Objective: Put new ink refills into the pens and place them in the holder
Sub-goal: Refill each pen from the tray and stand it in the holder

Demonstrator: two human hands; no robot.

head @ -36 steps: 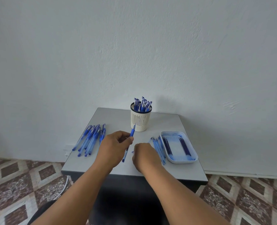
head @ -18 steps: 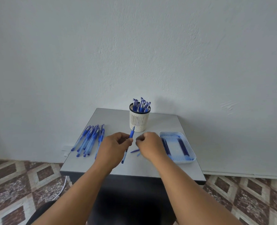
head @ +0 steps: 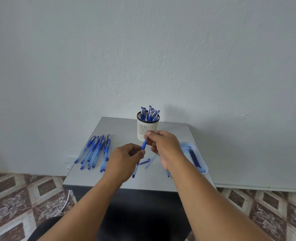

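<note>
My left hand (head: 124, 162) grips a blue pen (head: 143, 146) by its barrel, tilted with its tip end up. My right hand (head: 164, 145) pinches the top of that pen just in front of the white mesh holder (head: 144, 126), which stands at the table's back with several blue pens in it. A pile of several blue pens (head: 96, 151) lies on the left of the table. A pen cap (head: 144, 161) and a thin clear part (head: 151, 160) lie on the table between my hands. Dark refills (head: 193, 156) lie in a pale blue tray (head: 202, 164) on the right.
The small grey table (head: 122, 126) stands against a white wall. Its front edge is near my forearms. Patterned floor tiles lie on both sides, and a white cable (head: 63, 204) runs on the floor at the left.
My right hand rose from the table near the tray and moved left and up to the top end of the pen. My left hand kept its hold on the pen.
</note>
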